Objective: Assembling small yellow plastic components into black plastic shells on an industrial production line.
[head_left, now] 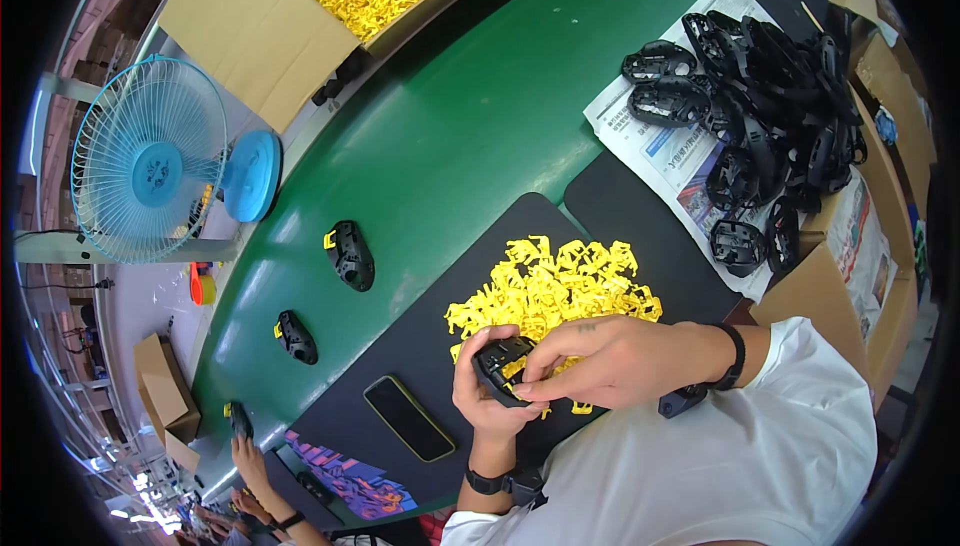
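Observation:
My left hand (pixel 480 401) is wrapped round a black plastic shell (pixel 492 361), shaped like a computer mouse housing, with its hollow inside showing. Over the shell, my right hand (pixel 590 361) has its thumb and fingers pinched at a small yellow plastic part (pixel 514 370), which sits against the shell's inside; the fingers partly hide it. Just beyond both hands, a heap of loose yellow plastic parts (pixel 560 291) lies on the black mat (pixel 400 351).
A phone (pixel 408 418) lies left of my hands. Two black shells with yellow parts (pixel 350 256) rest on the green belt (pixel 430 156). Many black shells (pixel 760 96) are piled on newspaper (pixel 640 151) at right, beside a cardboard box (pixel 815 291). A co-worker's hand (pixel 250 461) touches another shell.

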The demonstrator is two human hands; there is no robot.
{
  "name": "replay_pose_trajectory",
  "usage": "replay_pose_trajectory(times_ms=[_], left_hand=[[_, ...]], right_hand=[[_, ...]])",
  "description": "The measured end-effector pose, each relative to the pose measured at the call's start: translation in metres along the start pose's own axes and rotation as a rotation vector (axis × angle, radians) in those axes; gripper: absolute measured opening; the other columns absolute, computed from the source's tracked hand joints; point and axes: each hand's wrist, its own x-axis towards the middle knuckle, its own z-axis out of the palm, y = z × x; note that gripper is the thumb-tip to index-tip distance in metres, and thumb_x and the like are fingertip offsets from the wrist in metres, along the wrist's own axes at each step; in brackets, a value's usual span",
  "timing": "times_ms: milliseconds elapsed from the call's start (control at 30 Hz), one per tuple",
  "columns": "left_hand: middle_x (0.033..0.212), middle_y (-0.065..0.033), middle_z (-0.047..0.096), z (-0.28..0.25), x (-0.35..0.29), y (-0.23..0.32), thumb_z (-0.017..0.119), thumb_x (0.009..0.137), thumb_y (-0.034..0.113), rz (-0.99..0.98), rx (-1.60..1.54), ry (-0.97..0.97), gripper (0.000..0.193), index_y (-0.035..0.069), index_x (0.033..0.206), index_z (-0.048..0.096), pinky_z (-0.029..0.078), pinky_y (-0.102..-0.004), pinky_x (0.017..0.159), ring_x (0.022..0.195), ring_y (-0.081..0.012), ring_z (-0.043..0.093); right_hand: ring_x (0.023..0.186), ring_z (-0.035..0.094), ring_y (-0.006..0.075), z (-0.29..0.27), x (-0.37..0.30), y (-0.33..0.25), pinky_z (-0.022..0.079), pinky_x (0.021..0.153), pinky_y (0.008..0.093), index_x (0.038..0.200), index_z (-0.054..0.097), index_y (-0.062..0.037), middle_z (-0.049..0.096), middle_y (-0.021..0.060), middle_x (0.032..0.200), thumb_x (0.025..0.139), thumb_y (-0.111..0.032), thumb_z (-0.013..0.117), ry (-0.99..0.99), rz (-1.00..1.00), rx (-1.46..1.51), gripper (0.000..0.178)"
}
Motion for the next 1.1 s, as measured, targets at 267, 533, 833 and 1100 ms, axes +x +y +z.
replay_pose_trajectory(times_ms=[267, 533, 833, 1100], left_hand=[[0.117, -0.0189, 0.052, 0.004, 0.017, 0.008, 0.056, 0.093, 0.019, 0.364, 0.297, 0.058, 0.037, 0.004, 0.126, 0.047, 0.049, -0.0477, 0.096, 0.109, -0.0323, 0.058], [0.117, -0.0172, 0.047, 0.000, 0.042, 0.013, 0.066, 0.089, 0.020, 0.493, 0.404, -0.084, 0.043, 0.003, 0.124, 0.048, 0.048, -0.0510, 0.097, 0.109, -0.0302, 0.055], [0.117, -0.0102, 0.056, -0.055, 0.164, -0.033, 0.053, 0.097, 0.040, -0.288, -0.363, -0.137, 0.059, 0.009, 0.144, 0.036, 0.050, -0.0400, 0.093, 0.105, -0.0260, 0.059], [0.127, -0.0123, 0.055, -0.118, 0.212, -0.113, 0.059, 0.097, 0.031, -0.362, 0.092, 0.119, 0.051, 0.000, 0.135, 0.045, 0.045, -0.0349, 0.097, 0.111, -0.0191, 0.057]], right_hand=[[0.099, 0.062, 0.0218, 0.003, -0.008, -0.017, 0.053, 0.083, 0.0324, 0.119, 0.065, -0.0167, 0.060, 0.0034, 0.113, 0.077, -0.001, 0.062, 0.051, -0.060, -0.348, 0.046], [0.108, 0.061, 0.0250, -0.026, -0.015, -0.017, 0.051, 0.091, 0.0344, 0.136, 0.052, -0.0111, 0.056, 0.0090, 0.133, 0.082, -0.006, 0.061, -0.204, 0.000, -0.273, 0.055], [0.099, 0.060, 0.0243, -0.087, -0.080, 0.014, 0.051, 0.088, 0.0364, 0.119, 0.062, -0.0108, 0.060, 0.0062, 0.126, 0.077, -0.005, 0.065, 0.370, 0.353, -0.987, 0.042], [0.090, 0.058, 0.0219, -0.119, -0.130, 0.005, 0.050, 0.077, 0.0327, 0.106, 0.069, -0.0113, 0.067, 0.0009, 0.099, 0.071, -0.010, 0.074, 0.428, 0.745, -1.318, 0.035]])
